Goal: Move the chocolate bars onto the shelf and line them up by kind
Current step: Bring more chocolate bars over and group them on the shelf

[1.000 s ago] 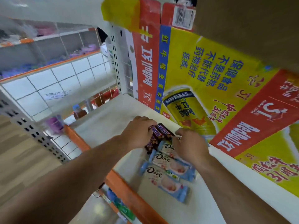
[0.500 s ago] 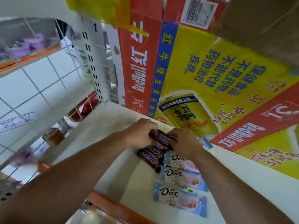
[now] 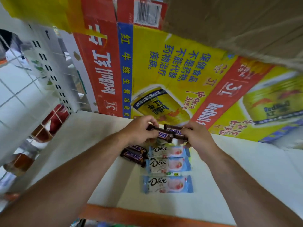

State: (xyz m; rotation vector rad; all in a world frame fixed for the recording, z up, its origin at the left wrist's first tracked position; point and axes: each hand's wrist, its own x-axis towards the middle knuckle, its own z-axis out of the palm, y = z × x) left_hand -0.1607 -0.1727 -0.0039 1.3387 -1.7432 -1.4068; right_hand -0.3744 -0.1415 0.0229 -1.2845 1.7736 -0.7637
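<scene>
Both my hands hold brown Snickers bars above the white shelf (image 3: pixel 85 145). My left hand (image 3: pixel 139 130) grips one Snickers bar (image 3: pixel 162 134) by its left end, and my right hand (image 3: pixel 195 136) grips another Snickers bar (image 3: pixel 173 130) by its right end; the two bars overlap. Two more Snickers bars (image 3: pixel 134 153) lie side by side on the shelf below my left hand. To their right, three pale blue Dove bars (image 3: pixel 167 166) lie in a column running toward the shelf's front edge.
A flattened yellow and red Red Bull carton (image 3: pixel 164 71) stands against the shelf's back. The orange shelf edge (image 3: pixel 147 217) runs along the front. A white perforated upright (image 3: pixel 54 76) stands at left, with tiled floor and other shelves beyond.
My hands have lifted two Snickers bars off the pile and hold them above the shelf. Two Snickers bars stay lying beside the Dove bars. The camera has tilted further right.
</scene>
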